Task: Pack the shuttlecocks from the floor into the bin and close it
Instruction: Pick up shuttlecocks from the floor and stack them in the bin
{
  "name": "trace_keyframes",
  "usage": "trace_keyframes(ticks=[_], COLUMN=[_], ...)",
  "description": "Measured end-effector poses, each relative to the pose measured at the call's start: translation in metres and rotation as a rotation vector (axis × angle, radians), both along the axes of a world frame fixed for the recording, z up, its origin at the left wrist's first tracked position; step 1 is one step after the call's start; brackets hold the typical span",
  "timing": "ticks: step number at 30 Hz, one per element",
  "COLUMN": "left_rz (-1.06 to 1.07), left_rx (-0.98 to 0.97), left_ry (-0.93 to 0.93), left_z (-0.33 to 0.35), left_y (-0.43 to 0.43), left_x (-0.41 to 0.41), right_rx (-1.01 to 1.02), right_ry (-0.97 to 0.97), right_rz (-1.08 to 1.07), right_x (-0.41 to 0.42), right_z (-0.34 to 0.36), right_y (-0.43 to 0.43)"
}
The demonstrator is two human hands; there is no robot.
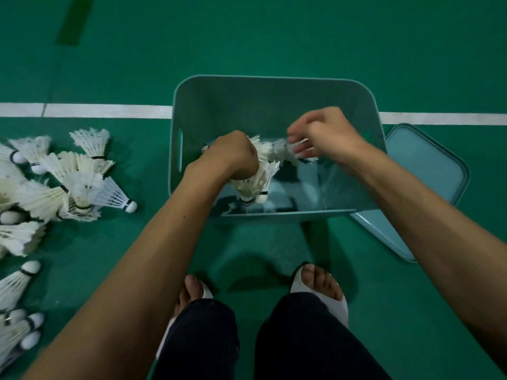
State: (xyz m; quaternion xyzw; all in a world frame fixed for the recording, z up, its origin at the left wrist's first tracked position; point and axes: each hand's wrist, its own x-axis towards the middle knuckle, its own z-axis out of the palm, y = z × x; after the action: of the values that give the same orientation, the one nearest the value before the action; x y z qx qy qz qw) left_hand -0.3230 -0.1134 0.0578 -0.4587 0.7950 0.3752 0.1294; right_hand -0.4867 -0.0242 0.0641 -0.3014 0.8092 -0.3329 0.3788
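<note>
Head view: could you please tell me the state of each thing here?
bin: open.
lid: off, lying beside bin.
left hand: grips shuttlecock bunch inside bin.
right hand: over bin, grip blurred.
floor shuttlecocks: unpacked, left of bin.

A white court line (107,111) runs from 9 o'clock to 3 o'clock (its middle section is hidden). A dark green strip (72,20) lies at 11 o'clock. White open-toed slippers (341,307) and dark trousers (301,338) occupy 6 o'clock.
</note>
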Motion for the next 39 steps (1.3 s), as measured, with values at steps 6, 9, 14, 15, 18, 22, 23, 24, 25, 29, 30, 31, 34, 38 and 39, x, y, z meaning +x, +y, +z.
trace_keyframes(ticks=[6, 9, 14, 15, 18, 22, 23, 24, 25, 29, 30, 31, 34, 38, 39], left_rz=[0.091, 0.085, 0.205, 0.231, 0.281, 0.334, 0.345, 0.355, 0.364, 0.357, 0.339, 0.32, 0.284, 0.252, 0.227], left_rx=[0.27, 0.263, 0.057, -0.06, -0.34, -0.412, -0.42, -0.428, -0.435, -0.456, -0.465, -0.476, -0.489, -0.434, -0.416], left_ry=[0.123, 0.125, 0.161, 0.17, 0.179, 0.159, 0.165, 0.171, 0.175, 0.153, 0.129, 0.103, 0.035, -0.017, -0.036], left_z=[0.007, 0.007, 0.012, 0.015, 0.025, 0.035, 0.036, 0.036, 0.035, 0.029, 0.026, 0.024, 0.017, 0.015, 0.016], left_y=[0.011, 0.013, 0.011, 0.011, 0.009, 0.001, -0.001, -0.003, -0.004, -0.008, -0.008, -0.008, -0.008, -0.008, -0.006], left_x=[0.014, 0.017, 0.019, 0.02, 0.02, 0.017, 0.016, 0.016, 0.015, 0.015, 0.015, 0.015, 0.016, 0.013, 0.011], right_rx=[0.007, 0.106, 0.185, 0.223, 0.315, 0.44, 0.469, 0.489, 0.502, 0.469, 0.457, 0.45, 0.436, 0.32, 0.222], right_ry=[0.056, 0.206, 0.163, 0.144, 0.032, -0.329, -0.391, -0.432, -0.455, -0.558, -0.579, -0.583, -0.65, -0.289, -0.12], right_rz=[0.547, 0.672, 0.553, 0.488, 0.227, 0.071, 0.082, 0.099, 0.113, 0.06, 0.055, 0.056, 0.044, 0.055, 0.089], right_x=[0.015, 0.016, 0.011, 0.011, 0.019, 0.041, 0.046, 0.052, 0.057, 0.073, 0.075, 0.077, 0.071, 0.044, 0.036], right_z=[-0.008, -0.014, -0.013, -0.017, -0.037, -0.057, -0.061, -0.066, -0.069, -0.076, -0.076, -0.076, -0.069, -0.041, -0.033], right_y=[0.009, 0.01, 0.009, 0.007, -0.002, -0.023, -0.029, -0.035, -0.04, -0.058, -0.061, -0.064, -0.065, -0.042, -0.034])
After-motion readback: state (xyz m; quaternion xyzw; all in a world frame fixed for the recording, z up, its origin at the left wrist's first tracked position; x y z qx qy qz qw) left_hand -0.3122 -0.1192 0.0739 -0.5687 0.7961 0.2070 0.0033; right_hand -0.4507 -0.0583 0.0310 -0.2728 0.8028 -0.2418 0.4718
